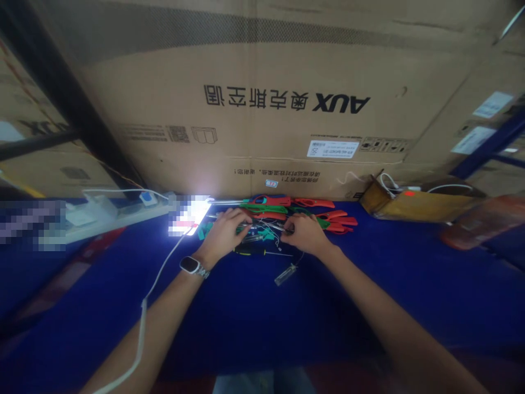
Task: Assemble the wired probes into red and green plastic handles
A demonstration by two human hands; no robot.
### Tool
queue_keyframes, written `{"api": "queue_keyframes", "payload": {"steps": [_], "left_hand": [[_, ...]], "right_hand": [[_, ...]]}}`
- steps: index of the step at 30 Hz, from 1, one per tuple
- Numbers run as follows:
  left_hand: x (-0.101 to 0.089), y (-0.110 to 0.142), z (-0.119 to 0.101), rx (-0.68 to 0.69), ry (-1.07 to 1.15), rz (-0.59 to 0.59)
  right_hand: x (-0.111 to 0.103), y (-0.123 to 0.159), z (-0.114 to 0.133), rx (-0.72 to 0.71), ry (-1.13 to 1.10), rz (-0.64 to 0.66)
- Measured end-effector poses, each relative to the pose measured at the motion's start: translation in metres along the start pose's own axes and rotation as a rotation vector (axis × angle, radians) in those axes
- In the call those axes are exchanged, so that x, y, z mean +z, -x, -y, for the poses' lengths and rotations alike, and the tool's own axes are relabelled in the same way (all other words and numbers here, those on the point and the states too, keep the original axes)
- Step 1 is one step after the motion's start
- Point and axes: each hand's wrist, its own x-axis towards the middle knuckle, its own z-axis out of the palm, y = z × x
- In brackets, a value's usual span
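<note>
My left hand, with a watch on its wrist, is closed at the left of a pile of tools; what its fingertips pinch is too small to tell. My right hand is closed at the right of the pile, its fingertips on something small and dark. Thin wires run between the hands. Behind them lie several long-nosed lighters with red handles and green handles. A black-and-yellow screwdriver lies nearer me. A small clear rectangular piece with a thin wire lies below my right hand.
A large cardboard box stands at the back of the blue tabletop. At left are a glaring bright screen, its white cable crossing my left forearm, and a power strip. A small open carton holding cables stands at right.
</note>
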Motion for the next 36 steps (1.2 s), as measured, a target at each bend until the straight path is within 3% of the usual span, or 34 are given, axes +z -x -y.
{"api": "queue_keyframes", "payload": {"steps": [4,10,17,20,26,31,36], "left_hand": [[-0.003,-0.002,0.005,-0.025,-0.05,0.041],[-0.004,-0.008,0.015,-0.129,-0.076,0.152],[0.0,-0.005,0.02,-0.1,-0.02,0.19],[-0.001,-0.006,0.02,-0.067,0.024,0.173],[-0.023,-0.007,0.018,0.043,0.141,-0.031],[-0.036,-0.008,0.011,0.004,0.019,-0.09],[-0.037,-0.015,0.002,0.03,-0.122,-0.105]], "right_hand": [[0.003,-0.002,-0.007,-0.018,-0.14,-0.06],[0.02,-0.011,-0.014,-0.052,-0.594,-0.078],[0.025,-0.025,-0.002,-0.191,-0.872,-0.178],[0.022,-0.028,0.005,-0.19,-0.933,-0.173],[0.015,-0.03,0.01,-0.194,-0.925,-0.253],[0.022,-0.029,0.009,-0.169,-0.889,-0.295],[0.029,-0.017,0.016,-0.221,-0.77,-0.223]]}}
